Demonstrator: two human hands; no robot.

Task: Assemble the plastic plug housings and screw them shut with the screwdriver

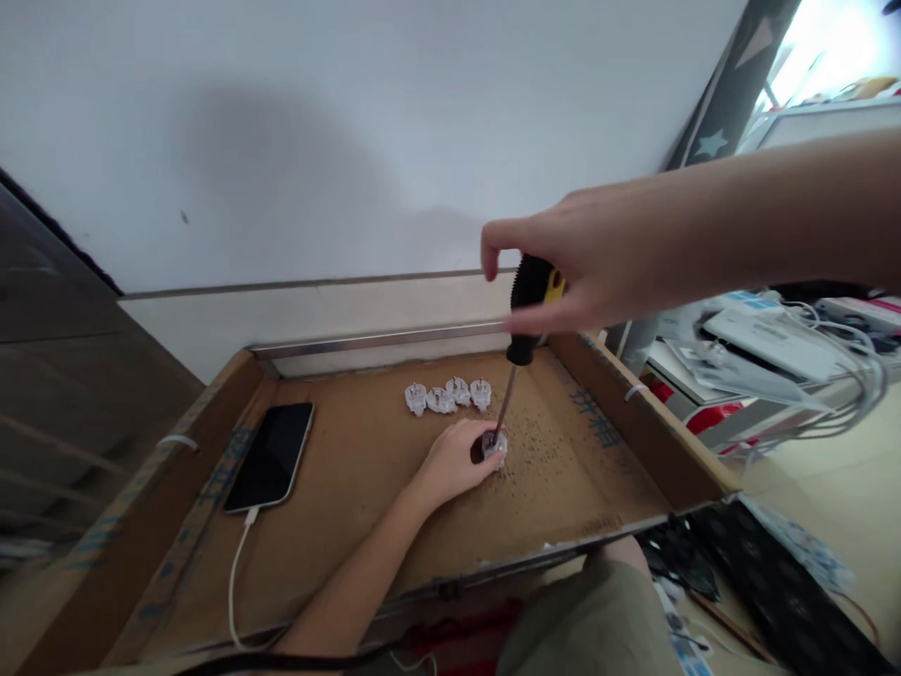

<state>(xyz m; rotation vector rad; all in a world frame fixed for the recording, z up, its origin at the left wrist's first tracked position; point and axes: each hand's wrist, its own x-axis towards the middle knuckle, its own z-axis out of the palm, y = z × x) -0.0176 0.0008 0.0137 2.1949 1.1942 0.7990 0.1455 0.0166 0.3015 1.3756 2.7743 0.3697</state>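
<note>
My left hand [457, 457] pinches a small clear plastic plug piece [496, 449] against the cardboard tray [352, 479]. The black and yellow screwdriver [529, 300] stands nearly upright, slightly tilted, with its tip on that piece. My right hand [556, 268] is around the screwdriver's handle, thumb and fingers at its sides, the index finger curved out and partly blurred. Several similar clear plug pieces with metal pins [449, 395] sit in a row just behind my left hand.
A phone [271, 457] with a white cable [232, 582] lies at the tray's left. Dark specks dot the cardboard right of the held piece. A white wall [316, 169] rises behind; white devices and cables [781, 347] are piled at the right.
</note>
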